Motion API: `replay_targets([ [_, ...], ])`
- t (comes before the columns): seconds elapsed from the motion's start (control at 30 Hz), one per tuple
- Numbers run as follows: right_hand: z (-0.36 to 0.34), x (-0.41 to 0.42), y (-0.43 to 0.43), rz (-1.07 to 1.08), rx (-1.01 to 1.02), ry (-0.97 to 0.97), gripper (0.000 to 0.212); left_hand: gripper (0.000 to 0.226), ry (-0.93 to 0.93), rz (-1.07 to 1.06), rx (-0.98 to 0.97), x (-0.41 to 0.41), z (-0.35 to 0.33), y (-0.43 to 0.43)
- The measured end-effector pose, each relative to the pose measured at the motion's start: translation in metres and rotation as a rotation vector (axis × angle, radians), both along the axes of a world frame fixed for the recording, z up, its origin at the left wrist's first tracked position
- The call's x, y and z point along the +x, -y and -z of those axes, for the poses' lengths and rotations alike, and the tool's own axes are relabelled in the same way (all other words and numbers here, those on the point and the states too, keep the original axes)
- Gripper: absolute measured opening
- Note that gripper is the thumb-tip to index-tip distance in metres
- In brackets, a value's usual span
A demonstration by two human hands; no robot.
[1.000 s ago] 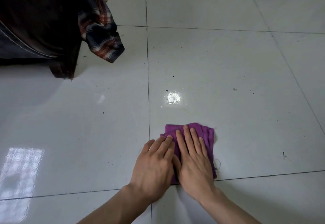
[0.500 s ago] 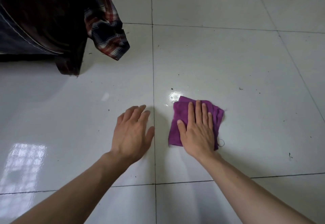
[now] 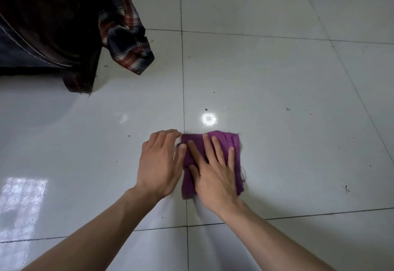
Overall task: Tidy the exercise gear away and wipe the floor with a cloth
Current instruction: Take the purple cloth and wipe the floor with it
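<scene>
- Black furniture (image 3: 42, 25) at 10 o'clock, with a plaid shirt (image 3: 125, 36) hanging off its right side.
- Left hand (image 3: 160, 164) palm down on the white tile floor (image 3: 298, 79), fingers (image 3: 165, 140) pressed together, thumb touching the cloth's 9 o'clock edge.
- Purple cloth (image 3: 223, 137) flat on the floor, 6 o'clock of centre, just right of a grout line.
- Right hand (image 3: 215, 177) flat on the cloth, fingers (image 3: 213, 151) spread.
- Glare spot (image 3: 209, 119) at the cloth's 12 o'clock; dark specks toward 3 o'clock.
</scene>
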State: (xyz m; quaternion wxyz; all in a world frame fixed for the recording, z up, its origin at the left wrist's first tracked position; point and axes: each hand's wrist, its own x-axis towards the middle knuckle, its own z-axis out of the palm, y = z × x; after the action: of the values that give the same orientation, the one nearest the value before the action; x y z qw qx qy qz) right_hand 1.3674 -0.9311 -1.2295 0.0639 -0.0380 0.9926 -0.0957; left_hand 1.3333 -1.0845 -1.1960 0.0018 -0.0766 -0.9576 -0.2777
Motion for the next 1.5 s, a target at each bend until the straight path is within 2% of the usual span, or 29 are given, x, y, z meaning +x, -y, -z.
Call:
replay_targets([
  [0.2, 0.004, 0.0, -0.062, 0.253, 0.089, 0.004, 0.061, 0.046, -0.01, 0.014, 0.016, -0.004, 0.001, -0.01],
  [0.37, 0.001, -0.041, -0.062, 0.303, 0.08, 0.023, 0.067, 0.044, -0.021, -0.008, 0.045, -0.01, -0.001, -0.008],
  [0.47, 0.001, -0.075, -0.056, 0.241, 0.049, 0.061, 0.058, 0.044, -0.023, -0.019, 0.041, -0.015, 0.0, -0.004],
  [0.77, -0.01, -0.135, -0.025, -0.057, 0.02, 0.104, 0.056, 0.041, -0.058, -0.061, 0.067, -0.029, 0.006, -0.001],
  [1.0, 0.0, -0.081, 0.028, -0.21, 0.042, 0.036, 0.066, 0.031, -0.054, -0.138, 0.086, -0.038, 0.007, -0.001],
  [1.1, -0.001, -0.055, 0.034, -0.221, 0.091, -0.002, 0.073, 0.036, -0.029, -0.048, -0.019, -0.025, 0.006, -0.008],
  [1.33, -0.007, -0.023, 0.027, -0.246, 0.228, 0.079, 0.08, 0.049, -0.095, 0.236, -0.288, 0.001, -0.001, -0.021],
  [1.4, -0.008, -0.012, 0.027, -0.221, 0.206, 0.089, 0.08, 0.049, -0.12, 0.322, -0.279, 0.009, 0.0, -0.022],
  [1.5, -0.009, 0.004, 0.019, -0.171, 0.112, 0.069, 0.083, 0.051, -0.09, 0.382, -0.154, 0.023, 0.002, -0.017],
])
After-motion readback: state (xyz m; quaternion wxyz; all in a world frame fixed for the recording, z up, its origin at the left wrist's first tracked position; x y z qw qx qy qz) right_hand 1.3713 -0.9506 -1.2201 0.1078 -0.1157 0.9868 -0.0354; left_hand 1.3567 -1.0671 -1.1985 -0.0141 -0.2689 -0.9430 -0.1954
